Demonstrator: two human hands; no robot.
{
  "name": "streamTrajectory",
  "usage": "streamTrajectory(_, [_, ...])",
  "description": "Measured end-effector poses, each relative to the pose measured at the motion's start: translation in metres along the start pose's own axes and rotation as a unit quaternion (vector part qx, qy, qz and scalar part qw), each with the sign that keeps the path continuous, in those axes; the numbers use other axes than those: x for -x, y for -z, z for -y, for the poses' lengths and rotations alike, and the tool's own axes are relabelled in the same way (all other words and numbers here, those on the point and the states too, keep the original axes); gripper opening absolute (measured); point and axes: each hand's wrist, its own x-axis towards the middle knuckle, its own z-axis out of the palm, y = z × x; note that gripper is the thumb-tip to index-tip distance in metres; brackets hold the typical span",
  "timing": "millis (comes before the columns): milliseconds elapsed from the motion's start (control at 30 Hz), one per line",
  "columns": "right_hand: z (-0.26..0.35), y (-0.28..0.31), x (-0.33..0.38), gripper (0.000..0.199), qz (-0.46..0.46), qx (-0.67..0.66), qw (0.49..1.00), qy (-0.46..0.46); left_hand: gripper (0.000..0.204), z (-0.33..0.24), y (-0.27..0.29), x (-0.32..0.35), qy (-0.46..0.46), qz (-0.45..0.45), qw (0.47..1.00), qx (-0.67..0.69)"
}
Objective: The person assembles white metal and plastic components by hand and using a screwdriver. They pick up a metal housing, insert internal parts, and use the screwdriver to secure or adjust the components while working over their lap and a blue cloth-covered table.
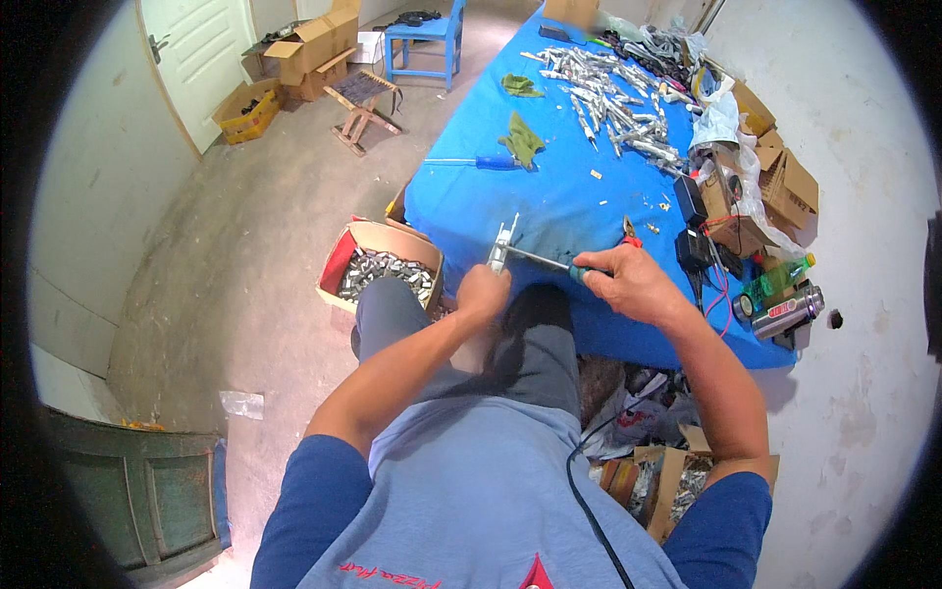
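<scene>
Head view: our left hand (484, 292) closes its fingers round a pale slim part (499, 247), at its one o'clock. Our right hand (628, 283) wraps a screwdriver (551, 262), shaft toward ten o'clock, fingers curled. Nine o'clock: open box (388, 237).

The left forearm (402, 373) slants inward and forward to the left hand (484, 291), whose fingers are curled in a closed grip. The right arm (721, 393) bends at the elbow, angling inward; the right hand (633, 287) also grips, apart from the left.
</scene>
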Motion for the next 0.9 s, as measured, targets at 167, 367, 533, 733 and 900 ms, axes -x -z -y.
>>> streamTrajectory(167, [-0.004,-0.003,0.009,0.033,-0.021,0.004,1.0,-0.017,0.043,0.01,0.004,-0.006,-0.031,0.01,0.999,-0.025])
streamTrajectory(367, [-0.005,-0.006,0.022,0.03,-0.047,0.007,0.999,-0.013,0.051,0.008,0.001,-0.005,-0.043,0.065,0.994,0.075])
streamTrajectory(533, [-0.016,-0.001,0.026,0.029,-0.068,0.006,0.998,0.006,0.053,-0.005,0.008,-0.004,-0.047,0.085,0.985,0.142])
streamTrajectory(733, [-0.026,0.004,0.023,0.027,-0.045,0.026,0.998,0.019,0.048,-0.009,0.002,-0.011,-0.083,0.058,0.99,0.095])
streamTrajectory(900, [-0.025,0.0,0.027,0.027,-0.062,0.034,0.997,0.017,0.047,-0.004,-0.001,-0.013,-0.091,0.054,0.991,0.078])
